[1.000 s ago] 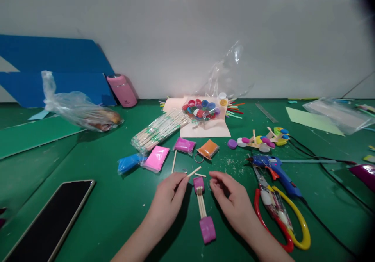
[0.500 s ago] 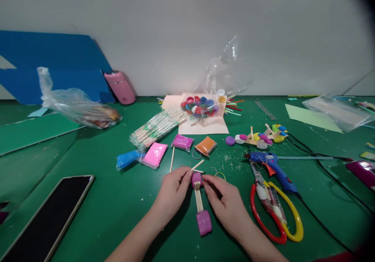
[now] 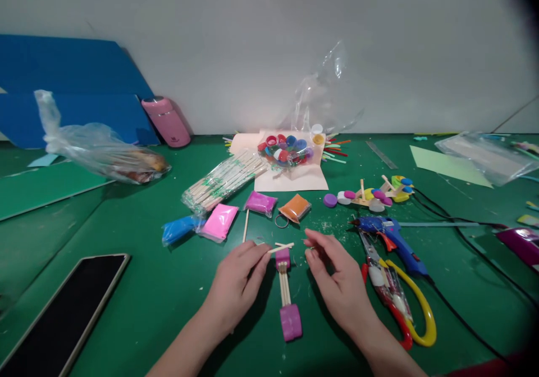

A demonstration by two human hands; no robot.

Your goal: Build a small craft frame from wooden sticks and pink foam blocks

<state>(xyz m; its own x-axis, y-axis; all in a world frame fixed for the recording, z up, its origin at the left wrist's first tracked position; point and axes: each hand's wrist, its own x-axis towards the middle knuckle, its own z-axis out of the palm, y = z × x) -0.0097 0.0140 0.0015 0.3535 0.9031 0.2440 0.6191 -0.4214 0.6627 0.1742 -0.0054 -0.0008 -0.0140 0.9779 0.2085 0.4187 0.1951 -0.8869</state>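
My left hand [image 3: 241, 276] pinches a short wooden stick [image 3: 281, 248], angled over the upper end of a small assembly. That assembly has two purple cap-like pieces, the lower piece [image 3: 291, 322] and the upper piece [image 3: 282, 258], joined by several thin wooden sticks [image 3: 285, 288]. It lies on the green table between my hands. Another short pale stick lies just behind its upper end. To its right is my right hand [image 3: 337, 273], with thumb and index finger apart and not touching the assembly. The spot behind those fingertips is partly hidden.
Clay packets, such as the orange packet [image 3: 295, 208], lie ahead, before bagged sticks [image 3: 225, 180] and bottle caps [image 3: 286, 151]. At right are a blue glue gun [image 3: 391, 236] with its cable and red-and-yellow-handled pliers [image 3: 425, 309]. A phone [image 3: 67, 315] lies left.
My right hand has moved off the purple upper piece, up and to the right. The stick in my left hand has tilted flatter. The view has shifted slightly.
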